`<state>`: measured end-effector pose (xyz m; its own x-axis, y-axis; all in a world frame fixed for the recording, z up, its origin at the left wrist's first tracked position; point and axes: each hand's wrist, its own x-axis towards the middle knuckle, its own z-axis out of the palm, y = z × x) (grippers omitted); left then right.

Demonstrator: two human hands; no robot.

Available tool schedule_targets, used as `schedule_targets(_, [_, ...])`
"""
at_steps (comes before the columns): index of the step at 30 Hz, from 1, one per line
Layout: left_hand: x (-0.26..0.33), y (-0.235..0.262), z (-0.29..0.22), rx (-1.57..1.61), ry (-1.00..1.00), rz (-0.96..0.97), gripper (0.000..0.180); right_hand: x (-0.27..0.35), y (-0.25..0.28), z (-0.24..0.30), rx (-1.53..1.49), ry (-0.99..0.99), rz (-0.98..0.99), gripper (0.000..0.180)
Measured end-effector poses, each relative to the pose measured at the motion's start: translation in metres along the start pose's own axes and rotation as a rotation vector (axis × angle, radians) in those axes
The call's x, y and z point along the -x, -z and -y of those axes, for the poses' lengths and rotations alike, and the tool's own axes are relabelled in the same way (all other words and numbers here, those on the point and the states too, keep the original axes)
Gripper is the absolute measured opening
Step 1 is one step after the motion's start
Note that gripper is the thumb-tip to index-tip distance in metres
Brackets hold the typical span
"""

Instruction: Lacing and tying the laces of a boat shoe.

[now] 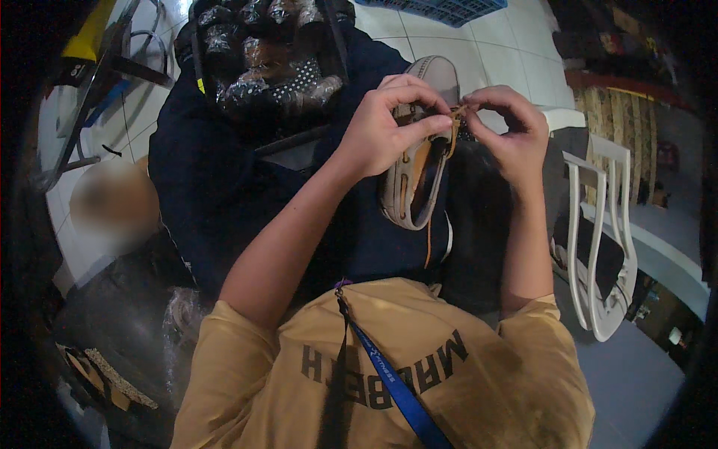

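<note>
A light grey boat shoe (401, 196) rests over my lap, its toe pointing away from me and its tan inside showing. Brown lace (453, 135) runs through its side and is bunched at the front of the opening. My left hand (395, 120) reaches over the shoe, thumb and forefinger pinched on the lace. From the right, my right hand (514, 123) pinches the lace too, close to the left fingertips. One loose lace end hangs down beside the heel. My fingers partly hide the lacing.
A dark crate (338, 45) of plastic-wrapped shoes stands ahead on the left. A blue crate (449, 9) sits at the far edge on white tiles. To my right is a white plastic chair (606, 224). Another person (120, 299) is close on my left, near a metal frame (90, 90).
</note>
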<state>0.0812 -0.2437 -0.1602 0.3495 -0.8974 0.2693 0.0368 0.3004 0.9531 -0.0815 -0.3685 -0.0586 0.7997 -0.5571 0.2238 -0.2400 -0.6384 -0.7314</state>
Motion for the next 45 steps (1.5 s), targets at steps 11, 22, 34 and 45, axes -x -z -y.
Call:
schedule_targets(11, [0.000,0.000,0.001,-0.011,-0.032,0.000,0.018,0.002,-0.008,0.000,-0.061,-0.063,-0.042,0.034])
schedule_targets(22, [-0.001,-0.001,0.002,0.026,0.002,-0.023,0.022,-0.006,0.005,-0.001,-0.031,-0.116,0.114,0.038])
schedule_targets(34, [0.000,0.000,-0.001,0.028,0.001,0.000,0.017,0.030,0.002,0.000,-0.048,-0.316,-0.209,0.033])
schedule_targets(45, [0.001,-0.002,0.004,0.049,0.027,-0.031,0.018,0.055,-0.033,0.041,-0.065,-0.280,-0.163,0.047])
